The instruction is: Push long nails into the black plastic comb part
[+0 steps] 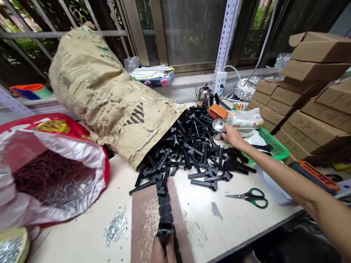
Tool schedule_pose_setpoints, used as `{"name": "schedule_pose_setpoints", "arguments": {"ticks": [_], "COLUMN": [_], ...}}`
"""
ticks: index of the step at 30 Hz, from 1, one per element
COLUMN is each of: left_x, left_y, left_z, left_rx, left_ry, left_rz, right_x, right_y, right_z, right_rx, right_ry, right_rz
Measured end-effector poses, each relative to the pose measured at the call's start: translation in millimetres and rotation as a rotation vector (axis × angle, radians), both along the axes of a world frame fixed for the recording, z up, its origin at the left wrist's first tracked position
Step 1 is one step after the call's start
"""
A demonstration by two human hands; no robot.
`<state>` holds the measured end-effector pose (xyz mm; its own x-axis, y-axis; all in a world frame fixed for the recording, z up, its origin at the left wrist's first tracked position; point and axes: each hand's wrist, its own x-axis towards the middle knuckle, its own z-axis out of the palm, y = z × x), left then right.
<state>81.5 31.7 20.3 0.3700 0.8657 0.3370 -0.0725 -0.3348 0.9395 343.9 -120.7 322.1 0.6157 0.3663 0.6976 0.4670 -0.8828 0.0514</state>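
Note:
At the near edge, my left hand point(163, 259) is closed around a black plastic part point(164, 231) with a blocky head, above a brown board point(141, 230). A row of flat black pieces point(164, 209) lies along that board. Farther off, my right arm stretches to a small, round, shiny metal lidded pot point(218, 127). My right hand point(233, 136) has its fingers closed at the pot's right side; the exact grip is partly hidden. Beside the pot is a heap of long-stemmed black plastic parts point(192, 146), spilling from a large paper sack point(106, 96).
Scissors point(250, 196) lie right of the board, small metal pieces point(116, 226) to its left. A red-and-white bag point(97, 188) of nails and a yellow bowl point(25, 245) stand left. A green basket point(272, 140), an orange-black tool point(314, 176) and stacked cartons point(320, 125) occupy the right.

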Motion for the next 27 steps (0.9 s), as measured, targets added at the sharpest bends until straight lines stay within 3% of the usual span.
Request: {"name": "schedule_pose_setpoints", "arguments": {"ticks": [4, 8, 11, 13, 20, 24, 27], "left_x": [1, -8, -15, -22, -44, -52, -52], "left_y": [3, 4, 7, 11, 20, 14, 5], "left_z": [2.7, 14.6, 22.7, 27.1, 41.5, 48.7, 56.6], "left_rx": [-0.054, -0.175, -0.295, -0.368, -0.425, -0.373, -0.353], "left_ry": [-0.088, -0.237, -0.425, -0.534, -0.661, -0.671, -0.684], "left_rz": [-0.068, -0.168, -0.247, -0.314, -0.382, -0.379, -0.402], "right_x": [-52, -99, -111, -111, -96, -83, -92], "right_y": [17, 53, 75, 81, 79, 66, 54], "right_z": [-23.4, -65.2, -92.1, -100.9, -95.1, -86.1, -86.5], "right_rx": [-0.039, -0.259, -0.282, -0.259, -0.146, -0.023, 0.070], "right_ry": [-0.149, 0.015, 0.071, 0.077, 0.162, 0.200, 0.172], "right_rz": [-0.043, 0.079, 0.058, 0.033, 0.032, 0.122, 0.196]}}
